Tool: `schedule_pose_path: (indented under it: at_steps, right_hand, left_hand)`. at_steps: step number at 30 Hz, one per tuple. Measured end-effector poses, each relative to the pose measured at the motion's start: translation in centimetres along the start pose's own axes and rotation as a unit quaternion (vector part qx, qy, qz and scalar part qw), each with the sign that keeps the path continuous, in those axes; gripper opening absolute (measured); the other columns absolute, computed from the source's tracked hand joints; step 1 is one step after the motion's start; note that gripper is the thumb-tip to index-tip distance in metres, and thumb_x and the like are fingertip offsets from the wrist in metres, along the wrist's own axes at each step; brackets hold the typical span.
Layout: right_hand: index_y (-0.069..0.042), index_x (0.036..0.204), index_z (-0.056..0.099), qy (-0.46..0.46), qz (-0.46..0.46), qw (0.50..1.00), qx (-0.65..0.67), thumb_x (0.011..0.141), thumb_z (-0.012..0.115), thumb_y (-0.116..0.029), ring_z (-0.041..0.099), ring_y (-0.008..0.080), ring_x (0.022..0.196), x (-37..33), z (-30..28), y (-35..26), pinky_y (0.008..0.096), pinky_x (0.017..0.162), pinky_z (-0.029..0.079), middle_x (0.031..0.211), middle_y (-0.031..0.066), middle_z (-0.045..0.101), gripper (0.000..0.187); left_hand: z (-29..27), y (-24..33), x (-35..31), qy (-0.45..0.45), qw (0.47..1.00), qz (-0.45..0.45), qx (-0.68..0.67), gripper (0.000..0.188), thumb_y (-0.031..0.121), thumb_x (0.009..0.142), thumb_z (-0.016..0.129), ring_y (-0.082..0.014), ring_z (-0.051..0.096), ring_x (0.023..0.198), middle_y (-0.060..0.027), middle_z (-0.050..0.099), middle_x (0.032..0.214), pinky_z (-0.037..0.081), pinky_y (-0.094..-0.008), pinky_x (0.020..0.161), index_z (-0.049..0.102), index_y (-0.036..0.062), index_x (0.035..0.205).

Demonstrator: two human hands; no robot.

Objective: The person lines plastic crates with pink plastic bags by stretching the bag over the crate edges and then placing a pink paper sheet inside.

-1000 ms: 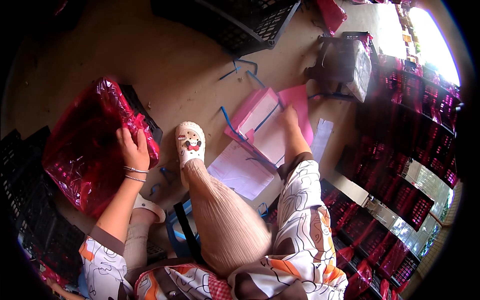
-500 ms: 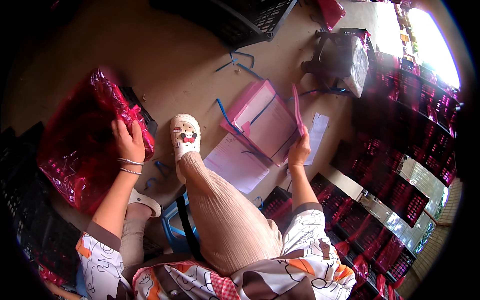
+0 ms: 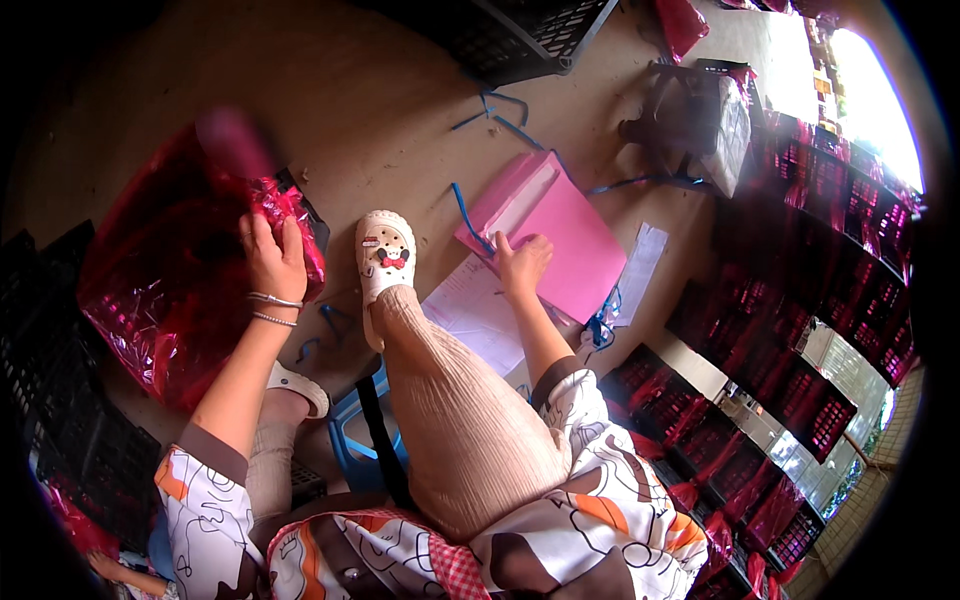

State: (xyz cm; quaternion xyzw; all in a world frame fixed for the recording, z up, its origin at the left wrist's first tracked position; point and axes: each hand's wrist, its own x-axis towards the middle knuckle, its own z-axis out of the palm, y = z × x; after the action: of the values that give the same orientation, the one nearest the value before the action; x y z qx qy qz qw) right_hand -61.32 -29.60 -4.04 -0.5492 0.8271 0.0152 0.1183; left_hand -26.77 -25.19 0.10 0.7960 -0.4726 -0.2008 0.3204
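My left hand (image 3: 272, 262), with two bracelets on its wrist, grips shiny red plastic film (image 3: 150, 270) at the upper edge of a film-wrapped bundle. A dark crate edge (image 3: 314, 218) shows beside it. My right hand (image 3: 522, 264) lies on the near left part of a pink cover (image 3: 575, 245), fingers out and thumb apart. The cover is folded over a stack of white sheets (image 3: 527, 198), of which a strip still shows. Blue strap (image 3: 468, 215) runs by the stack's left side. Loose printed papers (image 3: 478, 315) lie under its near edge.
Black crates with red film (image 3: 790, 400) are stacked along the right. Another black crate (image 3: 530, 50) stands at the top, near a dark stool (image 3: 685, 115). A blue stool (image 3: 350, 440) is below me. Black crates (image 3: 60, 350) line the left. A person's arm (image 3: 125, 572) shows at lower left.
The raised pink cover has come down over the white sheets. My right hand has moved left from its far edge onto it. My left hand stays on the red film.
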Motion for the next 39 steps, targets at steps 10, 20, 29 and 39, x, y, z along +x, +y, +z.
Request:
schedule_pose_path:
  at_steps: [10, 20, 29, 39]
  right_hand:
    - [0.002, 0.074, 0.057, 0.026, 0.058, 0.991, 0.12, 0.07, 0.068, -0.024, 0.05, 0.028, 0.084, 0.8, 2.1, 3.2, 0.0379, 0.076, 0.041, 0.083, 0.0154, 0.053, 0.028]
    - [0.004, 0.062, 0.06, 0.01, 0.097, 0.958, 0.269, 0.07, 0.071, -0.014, 0.051, 0.0133, 0.051, 1.3, 2.3, 3.8, 0.0281, 0.051, 0.043, 0.055, 0.007, 0.057, 0.023]
    - [0.004, 0.068, 0.06, 0.04, 0.117, 0.944, 0.305, 0.073, 0.07, -0.015, 0.053, 0.0158, 0.063, 1.1, 2.7, 4.6, 0.0285, 0.06, 0.044, 0.071, 0.0064, 0.054, 0.022]
    - [-0.002, 0.088, 0.049, 0.011, -0.13, 0.989, 0.077, 0.072, 0.065, -0.013, 0.054, 0.0275, 0.072, 0.6, 0.5, 2.8, 0.0364, 0.065, 0.045, 0.081, 0.0127, 0.051, 0.025]
  left_hand:
    - [0.1, 0.0, 0.0, 0.004, 1.0, -0.004, -0.01, 0.039, 0.017, 0.085, 0.051, -0.0415, 0.045, 0.095, -0.026, 0.045, 0.103, 0.037, -0.044, 0.084, 0.041, -0.0074, 0.114]
    - [0.3, -0.4, -0.1, 0.009, 1.0, 0.0, -0.017, 0.039, 0.017, 0.085, 0.051, -0.041, 0.045, 0.095, -0.0258, 0.045, 0.103, 0.037, -0.0437, 0.084, 0.041, -0.0072, 0.114]
    - [0.5, -0.8, -0.3, 0.036, 0.999, 0.025, 0.006, 0.039, 0.018, 0.085, 0.051, -0.0427, 0.044, 0.095, -0.028, 0.045, 0.103, 0.037, -0.0445, 0.084, 0.041, -0.0089, 0.112]
    - [0.4, -0.4, -0.1, 0.003, 1.0, -0.006, -0.012, 0.035, 0.017, 0.085, 0.051, -0.041, 0.045, 0.092, -0.0258, 0.046, 0.1, 0.037, -0.0442, 0.082, 0.044, -0.0076, 0.108]
